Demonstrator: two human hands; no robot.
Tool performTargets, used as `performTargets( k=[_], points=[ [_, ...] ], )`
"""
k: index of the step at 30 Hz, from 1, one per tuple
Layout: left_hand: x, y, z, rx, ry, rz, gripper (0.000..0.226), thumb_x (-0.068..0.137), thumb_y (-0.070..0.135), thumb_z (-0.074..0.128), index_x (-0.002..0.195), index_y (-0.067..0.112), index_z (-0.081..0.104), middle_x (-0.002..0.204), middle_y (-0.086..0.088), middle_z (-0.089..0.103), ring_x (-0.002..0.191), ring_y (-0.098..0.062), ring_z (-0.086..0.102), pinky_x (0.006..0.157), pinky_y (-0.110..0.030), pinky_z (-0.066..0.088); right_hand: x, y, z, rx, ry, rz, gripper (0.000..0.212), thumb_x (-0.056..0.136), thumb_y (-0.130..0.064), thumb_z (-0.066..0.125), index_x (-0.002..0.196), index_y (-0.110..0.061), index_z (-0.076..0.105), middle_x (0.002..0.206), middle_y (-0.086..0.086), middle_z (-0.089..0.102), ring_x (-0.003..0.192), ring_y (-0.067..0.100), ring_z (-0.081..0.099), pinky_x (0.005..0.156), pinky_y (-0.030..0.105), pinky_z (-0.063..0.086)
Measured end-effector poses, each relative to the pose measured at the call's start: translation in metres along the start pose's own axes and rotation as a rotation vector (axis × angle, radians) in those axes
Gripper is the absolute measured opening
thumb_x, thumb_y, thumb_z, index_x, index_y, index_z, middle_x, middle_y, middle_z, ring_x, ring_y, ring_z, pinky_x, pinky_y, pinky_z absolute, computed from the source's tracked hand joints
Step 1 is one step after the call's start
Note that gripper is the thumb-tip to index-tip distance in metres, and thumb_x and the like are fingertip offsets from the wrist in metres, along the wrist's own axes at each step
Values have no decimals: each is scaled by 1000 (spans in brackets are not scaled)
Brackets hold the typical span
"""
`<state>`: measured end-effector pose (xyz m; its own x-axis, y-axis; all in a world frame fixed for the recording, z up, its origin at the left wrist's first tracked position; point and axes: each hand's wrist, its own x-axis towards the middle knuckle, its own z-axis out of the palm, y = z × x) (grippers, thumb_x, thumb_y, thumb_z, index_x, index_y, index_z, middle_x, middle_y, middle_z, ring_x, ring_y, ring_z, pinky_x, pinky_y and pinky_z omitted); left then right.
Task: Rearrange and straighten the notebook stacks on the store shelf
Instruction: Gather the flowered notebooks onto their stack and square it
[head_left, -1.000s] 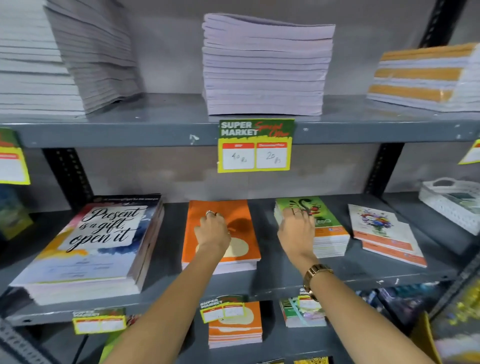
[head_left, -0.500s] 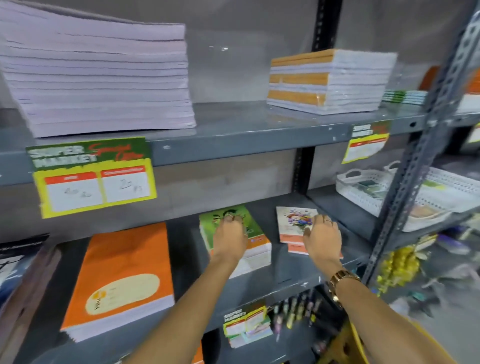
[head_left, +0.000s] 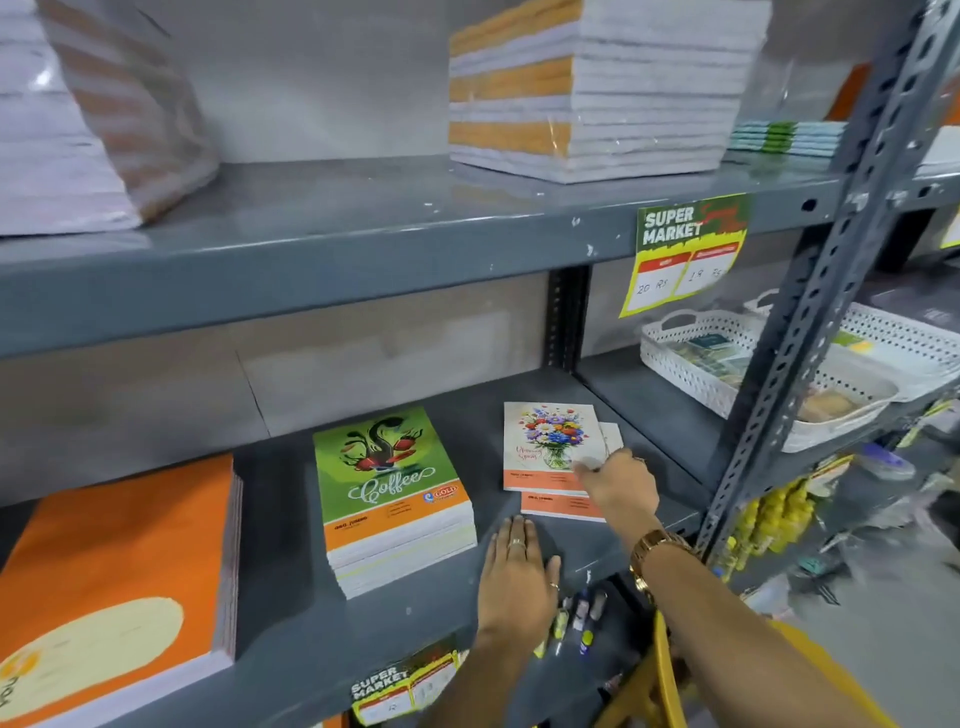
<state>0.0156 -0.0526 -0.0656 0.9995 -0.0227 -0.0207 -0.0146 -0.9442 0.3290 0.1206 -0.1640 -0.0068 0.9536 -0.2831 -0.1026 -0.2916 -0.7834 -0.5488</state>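
Note:
On the middle shelf (head_left: 426, 613) lie a big orange notebook stack (head_left: 119, 561) at the left, a green "Coffee" stack (head_left: 389, 493) in the middle and a thin, fanned-out pile of flower-cover notebooks (head_left: 548, 447) at the right. My right hand (head_left: 618, 486) rests on the near right corner of the flower pile, fingers on the cover. My left hand (head_left: 517, 577) lies flat and empty on the bare shelf in front of that pile, just right of the green stack.
The upper shelf holds wrapped stacks: white and orange (head_left: 597, 88), and a pale one (head_left: 78, 114) at the left. A perforated upright (head_left: 810, 322) stands right of the flower pile. White baskets (head_left: 737, 364) sit beyond it. Price tags (head_left: 685, 254) hang on shelf edges.
The view has swung right. My left hand left the green stack and dropped flat onto the shelf. My right hand stays on the flower notebooks, now at their near corner.

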Motion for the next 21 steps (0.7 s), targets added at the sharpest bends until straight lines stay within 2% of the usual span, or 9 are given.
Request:
performTargets(
  k=[2,5,9,12,16,17,18,20,21],
  points=[
    [2,-5,12,79,53,-44,85,97,42,-4,100,11,75,100,-1,78,93,-13,74,80,-31,59,7,-5,8,-49,-29,-9,66,80,-51,61,121,-1,51,123,15,60,115,33,55,90,37,51],
    [3,-5,14,136,37,-42,85,96,46,-4,105,10,73,105,-3,77,97,-16,73,83,-36,58,12,-14,16,-246,-68,4,70,83,-55,56,127,-1,47,127,15,54,116,30,49,87,32,49],
    [5,-5,11,163,99,-42,86,96,44,-4,104,9,74,103,-5,77,96,-17,73,82,-38,58,20,-23,23,-346,-77,66,55,89,-42,55,127,-2,49,127,15,52,112,28,52,79,28,46],
    [5,-6,15,135,70,-41,87,96,43,-6,104,8,74,102,-7,77,96,-19,73,82,-40,59,29,-19,22,-258,-80,133,55,83,-38,62,126,-5,49,128,15,51,116,28,50,86,32,48],
    [10,-6,15,175,55,-30,90,95,45,-9,108,7,71,107,-9,75,100,-22,72,87,-42,56,36,-8,22,-41,-77,123,63,78,-28,70,126,5,46,129,19,52,118,35,49,87,36,46],
    [9,-5,12,184,56,-18,94,93,47,-14,116,5,67,116,-12,71,109,-25,68,96,-44,50,37,-7,21,39,-63,118,57,81,-22,69,125,7,48,127,21,55,117,36,53,90,37,48],
    [8,-4,9,174,62,0,102,87,52,-23,128,3,56,131,-15,61,123,-29,57,108,-46,35,38,-6,18,132,-51,127,50,84,-16,65,124,8,48,127,23,56,117,37,55,91,38,48],
    [6,-5,7,112,-67,23,116,66,61,-36,146,2,26,153,-17,31,143,-32,27,114,-44,1,35,-10,9,307,-25,163,42,90,-11,57,125,9,45,128,24,57,116,38,57,89,37,48],
    [6,-7,7,101,-69,47,117,65,61,-37,145,2,26,153,-17,31,143,-31,28,114,-44,1,34,-13,6,363,5,170,40,92,-10,54,126,9,44,128,25,57,116,38,57,86,36,47]
  ],
)
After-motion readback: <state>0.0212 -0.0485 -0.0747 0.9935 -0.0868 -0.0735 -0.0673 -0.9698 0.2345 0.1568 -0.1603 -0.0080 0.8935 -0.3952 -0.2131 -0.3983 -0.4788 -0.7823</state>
